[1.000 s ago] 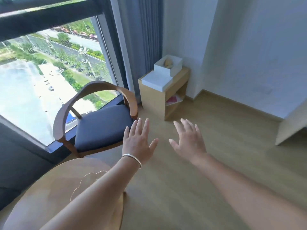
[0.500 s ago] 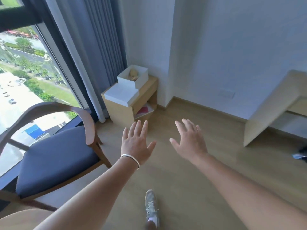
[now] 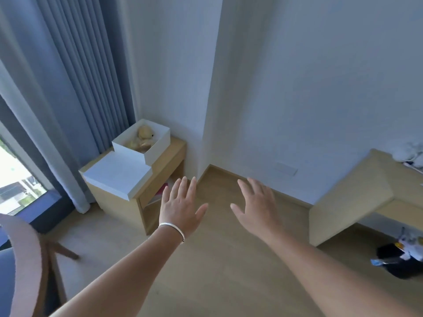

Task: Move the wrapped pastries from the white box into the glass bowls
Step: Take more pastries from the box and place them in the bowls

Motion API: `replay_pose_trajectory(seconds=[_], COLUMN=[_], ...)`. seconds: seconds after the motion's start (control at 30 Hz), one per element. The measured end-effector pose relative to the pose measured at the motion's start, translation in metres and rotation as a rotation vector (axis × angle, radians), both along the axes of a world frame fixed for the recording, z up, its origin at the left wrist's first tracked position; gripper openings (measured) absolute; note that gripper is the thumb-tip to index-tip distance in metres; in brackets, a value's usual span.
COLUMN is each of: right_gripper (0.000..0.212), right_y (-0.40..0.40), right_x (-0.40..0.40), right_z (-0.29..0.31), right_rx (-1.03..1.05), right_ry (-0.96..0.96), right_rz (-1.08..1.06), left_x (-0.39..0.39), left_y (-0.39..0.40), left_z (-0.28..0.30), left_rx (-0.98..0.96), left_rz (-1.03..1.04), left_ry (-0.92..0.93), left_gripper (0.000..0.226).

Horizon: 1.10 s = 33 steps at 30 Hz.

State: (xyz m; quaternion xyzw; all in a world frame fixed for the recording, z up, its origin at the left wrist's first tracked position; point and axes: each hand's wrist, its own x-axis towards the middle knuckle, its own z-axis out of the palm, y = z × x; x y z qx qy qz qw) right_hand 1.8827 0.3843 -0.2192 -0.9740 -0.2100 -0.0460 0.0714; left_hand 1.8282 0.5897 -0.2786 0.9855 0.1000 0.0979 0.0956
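Both hands raised over the wooden floor, left hand (image 3: 180, 210) and right hand (image 3: 256, 208) had fingers spread, holding nothing, open white box (image 3: 158, 146) of wrapped pastries (image 3: 142, 140) sat on the bedside cabinet (image 3: 160, 170)

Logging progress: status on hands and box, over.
Left hand, right hand open, empty. White box on cabinet, lid beside it. No bowls visible. Path clear.

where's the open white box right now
In the head view, the open white cardboard box sits left of centre on the far end of the small light-wood side cabinet by the grey curtain, behind its flat white lid.
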Motion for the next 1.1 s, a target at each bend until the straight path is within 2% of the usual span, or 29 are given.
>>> replay_pose_trajectory(seconds=[0.37,0.6,0.8,0.93,1.1], right_gripper=[0.068,0.070,0.070,0.068,0.067], right_y=[0.080,0.148,0.202,0.252,0.327], right_x=[0.174,0.305,0.420,0.476,0.503], right_z=[-0.015,-0.038,-0.038,-0.041,-0.054], right_rx=[-0.007,0.017,0.017,-0.011,-0.032], right_ry=[0.015,0.044,0.077,0.083,0.111], right_rz=[0.102,0.282,0.450,0.561,0.683], left_x=[0.157,0.254,0.335,0.366,0.382], left_y=[0.073,0.127,0.167,0.200,0.250], left_z=[-0.009,-0.032,-0.028,-0.023,-0.026], left_rx=[0.012,0.012,0.013,0.032,0.003], left_rz=[0.094,0.256,0.434,0.513,0.604], left_ry=[0.017,0.061,0.100,0.123,0.145], left_gripper=[0.078,0.078,0.077,0.077,0.076])
